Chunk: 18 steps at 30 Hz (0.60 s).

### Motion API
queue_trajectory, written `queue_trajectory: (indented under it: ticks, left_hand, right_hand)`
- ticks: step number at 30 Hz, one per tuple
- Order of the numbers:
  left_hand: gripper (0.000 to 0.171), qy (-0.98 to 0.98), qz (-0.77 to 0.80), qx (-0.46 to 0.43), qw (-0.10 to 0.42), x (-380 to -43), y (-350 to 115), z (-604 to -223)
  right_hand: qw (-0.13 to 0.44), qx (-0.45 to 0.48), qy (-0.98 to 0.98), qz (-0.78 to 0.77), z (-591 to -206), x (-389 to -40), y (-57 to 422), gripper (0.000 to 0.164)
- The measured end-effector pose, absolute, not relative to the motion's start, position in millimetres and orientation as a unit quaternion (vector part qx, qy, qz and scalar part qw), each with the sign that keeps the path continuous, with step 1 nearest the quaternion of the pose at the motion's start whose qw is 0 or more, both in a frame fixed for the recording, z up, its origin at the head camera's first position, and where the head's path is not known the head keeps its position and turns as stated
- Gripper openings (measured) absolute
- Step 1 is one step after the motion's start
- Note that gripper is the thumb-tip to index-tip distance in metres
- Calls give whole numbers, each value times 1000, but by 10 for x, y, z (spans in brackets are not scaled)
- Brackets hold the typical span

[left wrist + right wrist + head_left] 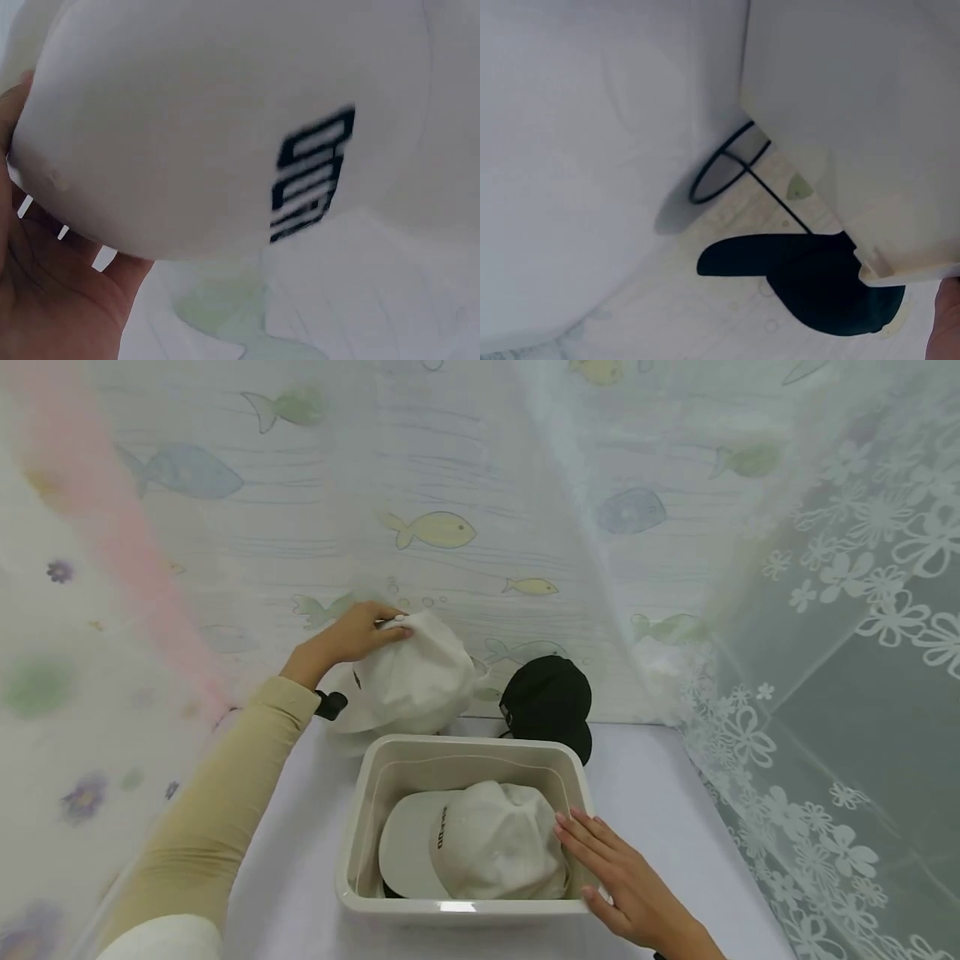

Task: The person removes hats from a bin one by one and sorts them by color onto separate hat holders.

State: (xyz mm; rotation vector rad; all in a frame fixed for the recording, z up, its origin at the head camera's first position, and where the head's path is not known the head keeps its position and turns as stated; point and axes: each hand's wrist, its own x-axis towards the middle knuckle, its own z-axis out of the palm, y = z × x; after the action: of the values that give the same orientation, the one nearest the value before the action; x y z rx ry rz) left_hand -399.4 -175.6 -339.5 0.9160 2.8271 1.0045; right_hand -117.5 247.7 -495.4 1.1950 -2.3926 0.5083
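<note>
My left hand [356,633] grips a white cap [420,681] by its crown, behind the bin, with the brim pointing down to the left. In the left wrist view, dark lettering shows on the front of this cap [187,135], and the hand [60,292] curves around its edge. A second pale cap [498,843], also with dark lettering, lies in the off-white plastic bin [450,758], brim to the left. My right hand [626,877] reaches over the bin's right rim with fingers straight, fingertips right at this cap's side.
A black cap [551,706] sits behind the bin, to the right of the held cap. Beneath it in the right wrist view is a black wire stand with a ring base [697,191]. Fish-patterned curtain [480,468] hangs behind the white table [637,785]; lacy flowered fabric [802,835] hangs at right.
</note>
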Motion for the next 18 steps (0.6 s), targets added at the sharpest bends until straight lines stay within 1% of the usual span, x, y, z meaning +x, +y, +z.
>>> queue_trajectory:
  ticks: [8,13,18]
  left_hand:
    - [41,894,339,291,-2,-4023,-1708,-3620]
    - [49,899,345,270,18,-4022,-1716,-3738]
    - [60,898,361,249,47,-4039,-1701,-3821]
  right_hand:
    - [203,424,-863,186,-4958,-1173,2467,58]
    - [204,429,-859,191,-4984,-1171,2456,57]
    - [203,421,-863,192,-5004,-1169,2457,56]
